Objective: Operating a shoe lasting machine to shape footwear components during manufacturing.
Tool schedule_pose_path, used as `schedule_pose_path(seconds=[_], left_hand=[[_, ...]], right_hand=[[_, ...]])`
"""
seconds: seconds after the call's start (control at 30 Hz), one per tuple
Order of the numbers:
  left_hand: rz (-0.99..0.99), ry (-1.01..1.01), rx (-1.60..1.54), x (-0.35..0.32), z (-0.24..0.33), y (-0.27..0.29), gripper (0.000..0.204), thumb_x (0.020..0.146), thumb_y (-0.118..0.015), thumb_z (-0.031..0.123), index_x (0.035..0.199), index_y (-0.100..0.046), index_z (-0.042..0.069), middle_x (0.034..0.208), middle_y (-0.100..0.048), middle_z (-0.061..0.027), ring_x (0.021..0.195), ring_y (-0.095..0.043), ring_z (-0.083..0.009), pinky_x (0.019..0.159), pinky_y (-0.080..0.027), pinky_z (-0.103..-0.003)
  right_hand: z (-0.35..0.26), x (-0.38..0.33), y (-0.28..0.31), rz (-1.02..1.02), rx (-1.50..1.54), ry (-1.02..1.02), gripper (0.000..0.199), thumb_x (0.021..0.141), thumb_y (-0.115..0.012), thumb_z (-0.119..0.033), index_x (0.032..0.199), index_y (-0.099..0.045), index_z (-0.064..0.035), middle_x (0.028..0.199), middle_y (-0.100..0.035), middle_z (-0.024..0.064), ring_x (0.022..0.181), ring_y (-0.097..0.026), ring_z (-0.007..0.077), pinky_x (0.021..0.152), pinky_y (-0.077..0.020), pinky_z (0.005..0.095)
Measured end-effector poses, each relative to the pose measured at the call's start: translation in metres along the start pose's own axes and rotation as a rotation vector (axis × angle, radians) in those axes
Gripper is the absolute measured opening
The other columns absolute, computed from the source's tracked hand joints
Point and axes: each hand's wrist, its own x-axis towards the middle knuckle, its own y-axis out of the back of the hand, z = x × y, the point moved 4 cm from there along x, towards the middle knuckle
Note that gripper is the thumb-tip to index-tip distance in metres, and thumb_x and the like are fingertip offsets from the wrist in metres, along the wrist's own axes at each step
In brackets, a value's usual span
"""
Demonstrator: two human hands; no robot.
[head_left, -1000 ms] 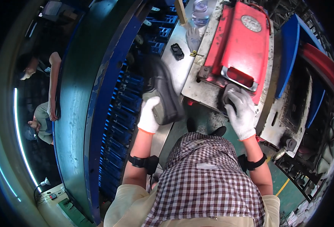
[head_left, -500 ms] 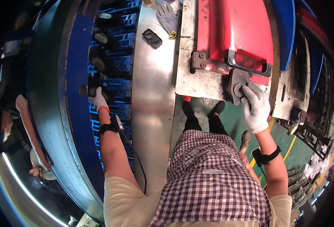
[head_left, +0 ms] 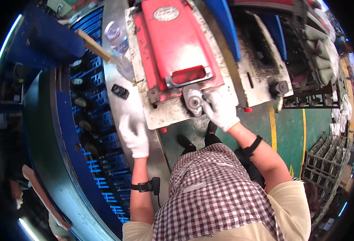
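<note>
My right hand (head_left: 222, 111), in a white glove, has its fingers closed against the side of a grey metal latch (head_left: 193, 101) with a round boss. The latch sits at the front of a red moulded cover (head_left: 179, 36), just below a dark-rimmed opening (head_left: 189, 75). My left hand (head_left: 134, 137), also gloved in white, is raised over the metal bench (head_left: 118, 108). Its fingers are apart and nothing shows in them. Beyond it on the bench lies a small black part (head_left: 120, 91).
Left of the bench runs a rack of blue holders (head_left: 100, 168) bearing dark shoe-shaped pieces. A clear plastic bottle (head_left: 116, 37) and a grey glove (head_left: 124, 66) are farther up the bench. At right stand a second machine plate (head_left: 265, 86) and a wire rack (head_left: 325, 160).
My left hand has come back from the blue holders to above the bench, its fingers spreading. The view has swung to the right. My right hand stays at the latch.
</note>
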Motion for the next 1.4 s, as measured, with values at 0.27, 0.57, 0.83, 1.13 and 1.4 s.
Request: schedule_pose_path(seconds=[0.27,0.57,0.83,1.13,1.4], left_hand=[[-0.651,-0.561,0.021,0.094,0.196,-0.111,0.037,0.087,-0.066,0.025,0.119,-0.064,0.006,0.115,-0.068,-0.0194,0.104,-0.066,-0.0383,0.089,-0.052,-0.047],[-0.948,-0.27,0.368,0.109,0.211,-0.141,0.051,0.089,-0.058,0.053,0.095,-0.07,0.005,0.091,-0.071,-0.0264,0.09,-0.07,-0.0412,0.084,-0.053,-0.051],[-0.918,-0.284,0.364,0.105,0.212,-0.142,0.047,0.091,-0.057,0.053,0.096,-0.071,0.008,0.089,-0.072,-0.0223,0.086,-0.071,-0.0396,0.079,-0.054,-0.052],[-0.981,-0.23,0.339,0.112,0.203,-0.144,0.052,0.089,-0.059,0.056,0.099,-0.071,0.007,0.099,-0.072,-0.0225,0.096,-0.069,-0.0399,0.088,-0.053,-0.048],[-1.017,-0.252,0.364,0.111,0.206,-0.143,0.05,0.09,-0.057,0.054,0.101,-0.072,0.008,0.102,-0.073,-0.0209,0.098,-0.07,-0.0378,0.088,-0.053,-0.048]], right_hand=[[0.011,-0.002,-0.001,-0.162,0.097,-0.207,0.037,0.099,-0.05,-0.038,0.095,-0.064,-0.0039,0.084,-0.069,0.0213,0.077,-0.068,0.0399,0.073,-0.0526,0.0516],[0.012,-0.002,-0.002,-0.243,0.026,-0.274,0.03,0.095,-0.054,-0.037,0.09,-0.065,-0.0099,0.076,-0.068,0.0165,0.075,-0.069,0.0367,0.07,-0.0546,0.0488],[0.015,-0.006,-0.007,-0.149,0.064,-0.221,0.033,0.096,-0.053,-0.038,0.086,-0.063,-0.0084,0.072,-0.066,0.018,0.07,-0.067,0.0388,0.069,-0.0541,0.0502],[-0.077,0.074,0.111,-0.554,-0.129,-0.036,0.035,0.088,-0.063,-0.037,0.097,-0.07,-0.0048,0.083,-0.073,0.0182,0.08,-0.073,0.0347,0.074,-0.0575,0.0453],[-0.291,0.088,0.253,-0.285,-0.141,0.622,0.013,0.073,-0.072,-0.017,0.079,-0.068,-0.006,0.076,-0.071,0.0149,0.074,-0.073,0.0295,0.066,-0.0564,0.0447]])
